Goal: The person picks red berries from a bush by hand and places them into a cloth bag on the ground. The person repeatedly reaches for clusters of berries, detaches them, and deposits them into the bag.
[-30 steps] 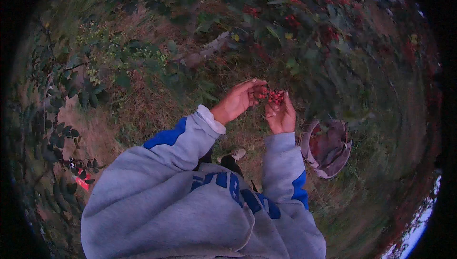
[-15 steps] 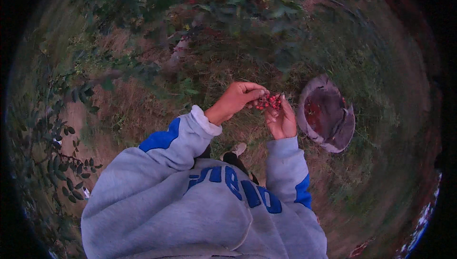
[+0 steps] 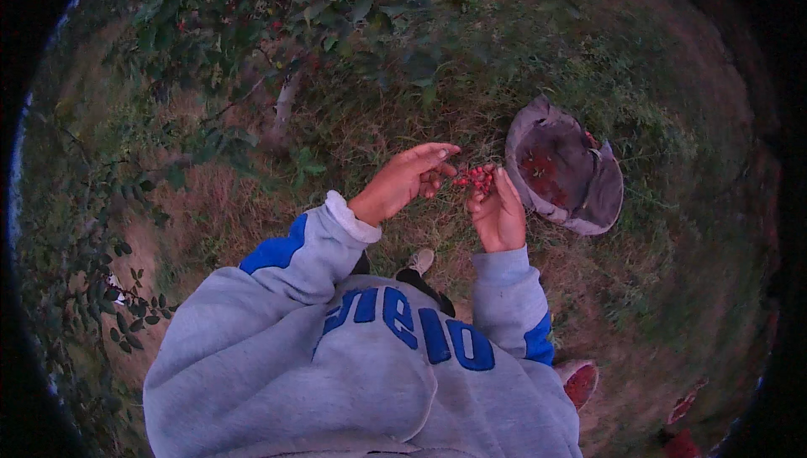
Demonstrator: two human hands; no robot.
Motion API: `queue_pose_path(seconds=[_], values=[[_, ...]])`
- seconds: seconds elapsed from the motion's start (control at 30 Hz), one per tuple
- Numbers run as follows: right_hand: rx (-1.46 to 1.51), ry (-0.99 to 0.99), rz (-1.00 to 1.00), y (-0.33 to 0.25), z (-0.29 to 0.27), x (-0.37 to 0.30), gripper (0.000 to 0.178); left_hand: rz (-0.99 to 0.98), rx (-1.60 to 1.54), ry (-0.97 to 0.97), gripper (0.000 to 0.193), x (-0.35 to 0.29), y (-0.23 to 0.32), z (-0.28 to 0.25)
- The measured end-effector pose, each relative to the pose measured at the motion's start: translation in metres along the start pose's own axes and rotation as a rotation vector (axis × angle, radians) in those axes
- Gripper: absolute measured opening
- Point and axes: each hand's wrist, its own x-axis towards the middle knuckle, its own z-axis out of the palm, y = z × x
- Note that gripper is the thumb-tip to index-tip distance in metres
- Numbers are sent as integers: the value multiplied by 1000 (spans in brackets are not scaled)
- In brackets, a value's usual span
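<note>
My right hand (image 3: 500,216) is closed on a cluster of red berries (image 3: 479,179), pinched between thumb and fingers in front of my body. Just left of it, my left hand (image 3: 405,179) is apart from the bunch, with the index finger stretched out and the other fingers loosely bent. Nothing shows between its fingers. Right of my hands stands a grey, soft-sided sack (image 3: 607,193) with its mouth open. Red berries (image 3: 545,176) lie in its bottom.
Leafy branches (image 3: 361,4) with a few red berries hang ahead, and a pale trunk (image 3: 286,105) rises beyond my left hand. More leafy twigs (image 3: 126,323) are at lower left. Grass covers the ground. A pale-rimmed round thing with red inside (image 3: 580,384) shows beside my right sleeve.
My left hand has come off the berry cluster and moved slightly left, its fingers loosening. The right hand still holds the bunch. The whole view has shifted, bringing the sack closer to my hands.
</note>
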Motion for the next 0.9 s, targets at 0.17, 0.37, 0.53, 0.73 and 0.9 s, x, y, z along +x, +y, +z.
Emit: queue_pose_path(seconds=[0.17, 0.37, 0.53, 0.73, 0.9], values=[[-151, 105, -80, -14, -7, -22, 13, 12, -358, -78, 42, 0, -5, 20], [-864, 103, -165, -13, -9, -29, 11, 13, -591, -134, 48, 4, -14, 41], [-1481, -53, -665, -4, -12, -22, 16, 206, -207, -162, 47, 14, -39, 60], [-1478, -162, -471, -14, -22, -14, 14, 22, -321, -167, 47, 20, -51, 61], [-1356, -145, -369, -27, -46, -9, 13, -40, -318, -141, 47, 17, -51, 53]])
